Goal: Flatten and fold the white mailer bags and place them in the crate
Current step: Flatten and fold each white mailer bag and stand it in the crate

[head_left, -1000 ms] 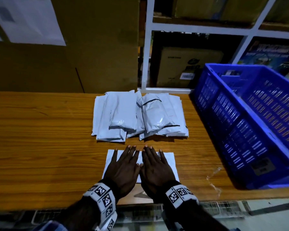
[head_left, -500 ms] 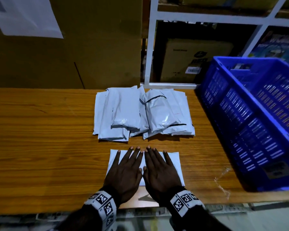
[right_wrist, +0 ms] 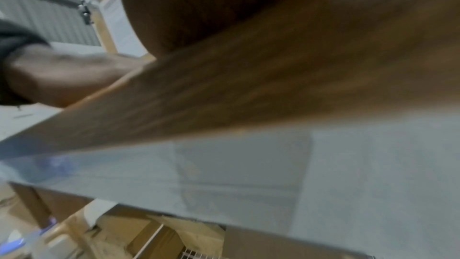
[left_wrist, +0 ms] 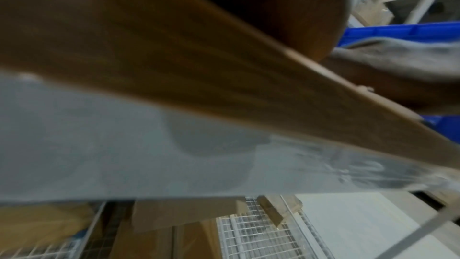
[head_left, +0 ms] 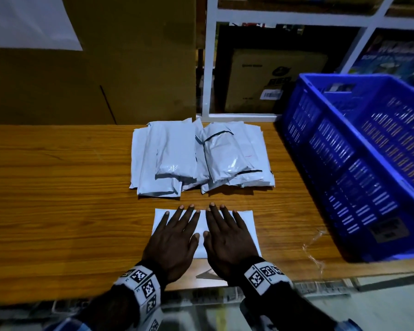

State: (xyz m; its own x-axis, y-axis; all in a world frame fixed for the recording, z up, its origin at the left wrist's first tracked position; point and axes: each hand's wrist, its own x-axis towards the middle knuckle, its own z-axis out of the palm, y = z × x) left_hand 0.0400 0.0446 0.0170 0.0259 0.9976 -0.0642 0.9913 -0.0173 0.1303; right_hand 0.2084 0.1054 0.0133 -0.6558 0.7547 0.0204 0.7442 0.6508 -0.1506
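I have my left hand [head_left: 175, 237] palm-down with the fingers straight and fanned, lying flat on the white mailer bag [head_left: 249, 225] at the near edge of the wooden table [head_left: 58, 199]. My right hand [head_left: 227, 237] lies beside it in the same pose, fingers extended and spread, thumbs nearly meeting over the middle of the bag. Neither hand grips anything; both simply press on the bag. Each wrist wears a band with black-and-white markers, and both forearms reach in from below the table edge. The bag under my palms lies flat, its left and right ends showing past my hands. Just beyond my fingertips, a little apart from this bag, sits the pile of mailer bags [head_left: 201, 156], overlapping one another near the table's back edge. The blue crate [head_left: 359, 163] stands on the table to the right, well clear of my hands. Both wrist views are blurred and show only the table edge [left_wrist: 224, 86] from close by.
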